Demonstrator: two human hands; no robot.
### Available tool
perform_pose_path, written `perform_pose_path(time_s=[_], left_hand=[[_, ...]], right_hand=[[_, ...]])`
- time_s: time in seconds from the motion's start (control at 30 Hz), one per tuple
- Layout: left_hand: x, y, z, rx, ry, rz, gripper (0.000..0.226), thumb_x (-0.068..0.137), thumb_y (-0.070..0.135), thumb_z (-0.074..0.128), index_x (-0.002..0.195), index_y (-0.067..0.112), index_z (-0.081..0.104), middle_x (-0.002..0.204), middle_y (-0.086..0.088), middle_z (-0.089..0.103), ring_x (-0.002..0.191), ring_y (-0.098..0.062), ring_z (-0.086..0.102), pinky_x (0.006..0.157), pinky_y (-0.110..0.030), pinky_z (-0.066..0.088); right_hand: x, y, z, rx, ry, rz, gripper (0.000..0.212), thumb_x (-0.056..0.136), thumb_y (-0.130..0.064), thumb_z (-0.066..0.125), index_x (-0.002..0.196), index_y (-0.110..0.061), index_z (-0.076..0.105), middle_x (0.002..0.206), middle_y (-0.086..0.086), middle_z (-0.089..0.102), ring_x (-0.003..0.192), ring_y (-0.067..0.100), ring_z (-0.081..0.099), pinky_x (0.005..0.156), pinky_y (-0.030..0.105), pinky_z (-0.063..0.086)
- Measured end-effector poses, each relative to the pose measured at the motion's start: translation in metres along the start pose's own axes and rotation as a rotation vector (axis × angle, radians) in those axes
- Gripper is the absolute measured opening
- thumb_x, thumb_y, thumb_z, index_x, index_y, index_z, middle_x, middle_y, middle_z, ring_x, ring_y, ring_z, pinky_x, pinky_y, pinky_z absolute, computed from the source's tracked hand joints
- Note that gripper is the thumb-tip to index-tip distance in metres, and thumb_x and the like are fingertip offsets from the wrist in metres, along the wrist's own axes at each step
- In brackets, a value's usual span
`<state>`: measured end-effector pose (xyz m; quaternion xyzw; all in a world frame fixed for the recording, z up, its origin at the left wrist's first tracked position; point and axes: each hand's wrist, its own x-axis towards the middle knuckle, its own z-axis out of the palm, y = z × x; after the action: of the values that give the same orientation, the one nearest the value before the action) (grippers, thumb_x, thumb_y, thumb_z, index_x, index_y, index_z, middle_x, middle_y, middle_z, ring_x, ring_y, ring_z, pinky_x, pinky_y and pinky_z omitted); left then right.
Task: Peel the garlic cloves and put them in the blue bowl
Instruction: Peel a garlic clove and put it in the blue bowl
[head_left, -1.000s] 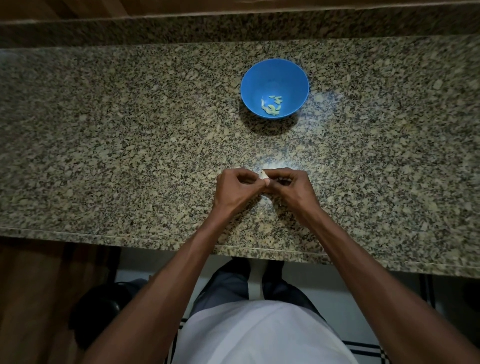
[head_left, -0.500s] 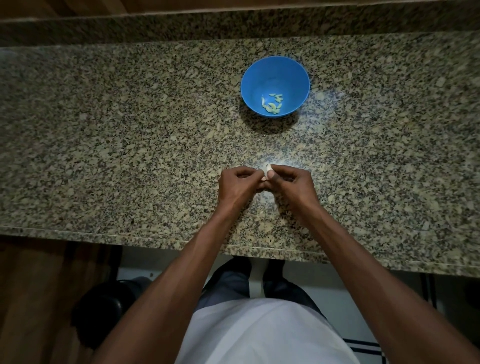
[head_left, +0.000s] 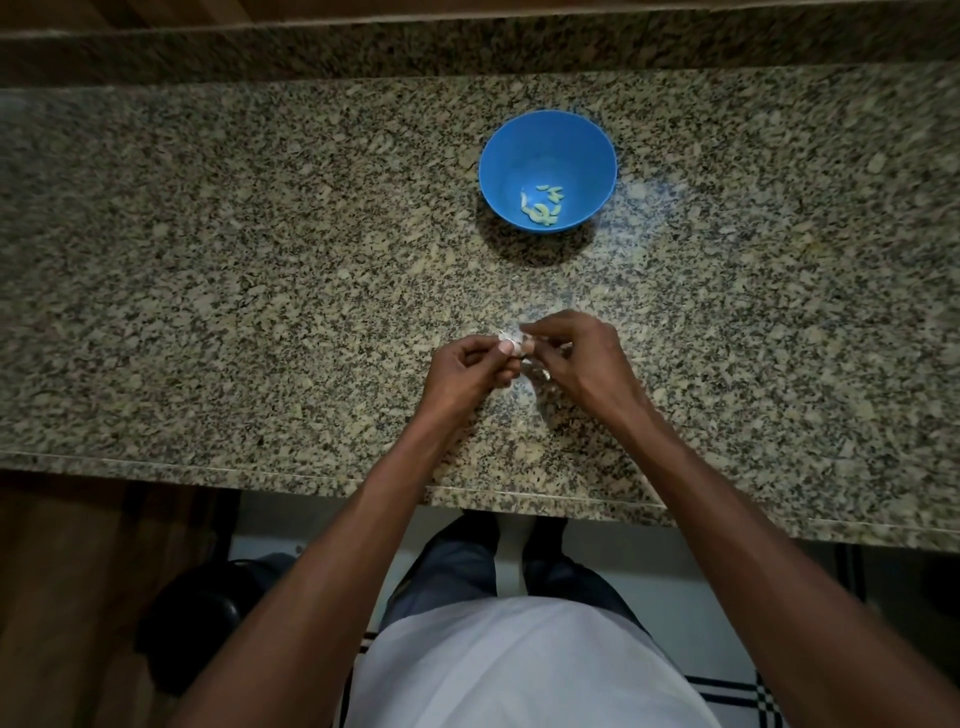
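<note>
The two hands meet above the near middle of the speckled granite tabletop (head_left: 218, 291), fingertips together around one small pale garlic clove (head_left: 510, 343). The left hand (head_left: 470, 371) has its fingers curled in and pinches the clove from the left; the right hand (head_left: 582, 358) has its thumb and forefinger bent onto the same clove from the right, and a thin whitish shred of skin (head_left: 535, 370) shows just below, between the two hands. Whether that shred is loose or joined to the clove cannot be told. Farther back on the tabletop, well apart from the hands and slightly to their right, stands the blue bowl (head_left: 498, 171), upright, with a small heap of pale yellow-green peeled cloves (head_left: 543, 205) lying in its bottom. Below the tabletop's near edge a white shirt (head_left: 519, 670) and dark trousers (head_left: 447, 577) are seen.
</note>
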<state>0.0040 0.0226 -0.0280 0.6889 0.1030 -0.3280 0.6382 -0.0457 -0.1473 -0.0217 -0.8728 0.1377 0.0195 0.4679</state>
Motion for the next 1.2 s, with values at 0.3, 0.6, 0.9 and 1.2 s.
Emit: perform_pose_path(time_s=[0.3,0.6,0.9,1.2], left_hand=[[-0.004,-0.002,0.010,0.043,0.074,0.035,0.015,0.089,0.013,0.077,0.102,0.006,0.074,0.089,-0.006,0.076,0.079,-0.015,0.071,0.072,-0.024,0.060],[0.005,-0.008,0.018,0.198,0.102,0.101,0.019,0.091,0.020,0.078,0.105,0.008,0.074,0.102,-0.006,0.077,0.098,-0.020,0.075,0.089,-0.045,0.063],[0.000,-0.009,0.030,0.549,0.092,0.309,0.020,0.091,0.006,0.073,0.109,0.014,0.071,0.102,0.002,0.073,0.093,-0.009,0.070,0.086,-0.034,0.063],[0.001,0.010,0.032,0.508,0.031,0.433,0.018,0.090,0.023,0.079,0.106,0.016,0.076,0.103,0.006,0.073,0.090,-0.002,0.068,0.074,-0.013,0.056]], right_hand=[[-0.001,0.001,0.009,0.228,0.010,0.157,0.016,0.091,-0.020,0.081,0.105,-0.013,0.081,0.095,-0.003,0.079,0.082,0.006,0.076,0.073,0.028,0.065],[-0.008,0.003,0.010,0.271,0.064,0.205,0.016,0.096,-0.023,0.074,0.108,-0.014,0.079,0.095,-0.003,0.078,0.087,0.008,0.075,0.076,0.024,0.062],[-0.014,0.017,-0.010,0.542,0.010,0.392,0.017,0.106,-0.014,0.061,0.116,-0.004,0.069,0.094,0.013,0.077,0.082,0.020,0.077,0.086,0.050,0.064],[-0.018,0.014,-0.025,0.540,-0.042,0.294,0.015,0.100,-0.011,0.069,0.112,-0.005,0.076,0.091,0.013,0.079,0.085,0.026,0.076,0.086,0.048,0.064]])
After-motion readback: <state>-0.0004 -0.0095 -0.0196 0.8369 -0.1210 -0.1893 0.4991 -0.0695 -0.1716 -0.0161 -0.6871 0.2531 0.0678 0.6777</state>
